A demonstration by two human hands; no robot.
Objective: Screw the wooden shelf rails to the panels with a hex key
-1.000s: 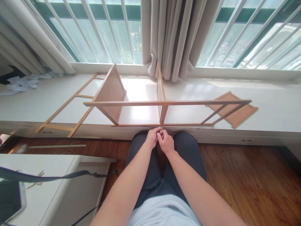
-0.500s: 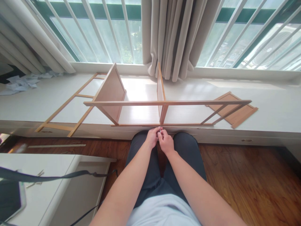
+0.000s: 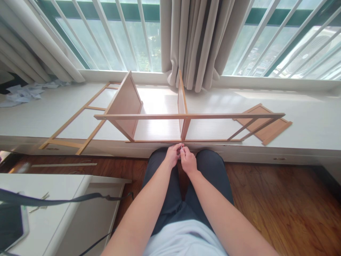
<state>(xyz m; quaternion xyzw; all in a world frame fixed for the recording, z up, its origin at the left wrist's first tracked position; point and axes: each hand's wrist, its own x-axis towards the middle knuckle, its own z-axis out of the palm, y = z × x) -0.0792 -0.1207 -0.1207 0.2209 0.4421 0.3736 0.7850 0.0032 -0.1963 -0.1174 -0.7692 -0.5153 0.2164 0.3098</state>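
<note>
Both hands meet above the knees, at the near edge of the white sill [image 3: 306, 124]. The left hand [image 3: 172, 155] and right hand [image 3: 188, 161] touch at the fingertips, fingers pinched narrow on a thin metal tool [image 3: 181, 146] (too small to tell what kind) that stands upright against the rack [image 3: 186, 116]. The rack lies on its side on the sill: long rails run left to right, and two wooden panels [image 3: 125, 103] stand upright between them. The tool's tip meets the near rail just below the middle panel. A loose frame [image 3: 77, 121] lies flat to the left, a spare panel [image 3: 266, 124] to the right. A curtain [image 3: 194, 42] hangs behind. A white tabletop [image 3: 53, 199] sits lower left.
</note>
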